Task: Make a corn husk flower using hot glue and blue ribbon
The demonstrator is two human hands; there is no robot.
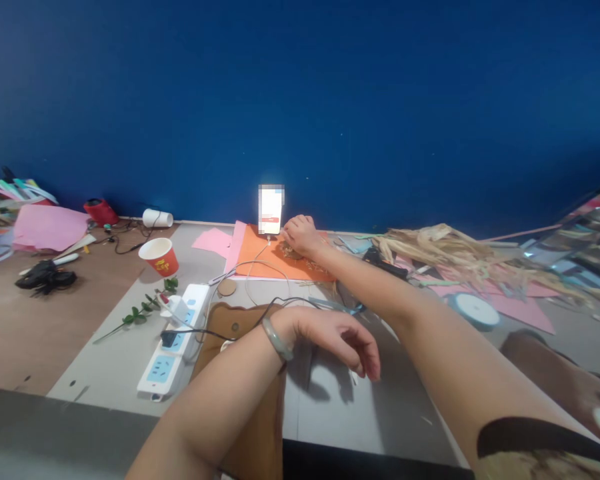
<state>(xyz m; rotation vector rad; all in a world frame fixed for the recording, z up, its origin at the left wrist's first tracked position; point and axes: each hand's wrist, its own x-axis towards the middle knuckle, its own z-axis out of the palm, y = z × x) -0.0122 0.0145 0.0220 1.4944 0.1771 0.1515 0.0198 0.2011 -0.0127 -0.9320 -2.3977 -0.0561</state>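
My right hand (303,235) reaches to the back of the table, its fingers bent over a small bundle of dried straw (291,252) that shows beneath the palm. The bundle lies on orange paper (257,257). Just left of this hand a lit phone (271,210) stands upright against the blue wall, with a white cable (269,241) at its lower end. Nearer to me, my left hand (337,339), with a pale bangle at the wrist, hangs above the grey tabletop. Its fingers curve loosely down, and no object shows in them.
Left of my left arm are a white power strip (163,367), a leafy sprig (135,313) and a red paper cup (159,257). A brown board (230,317) lies under that arm. Dried husks (430,243) and a round white-topped item (475,311) lie to the right.
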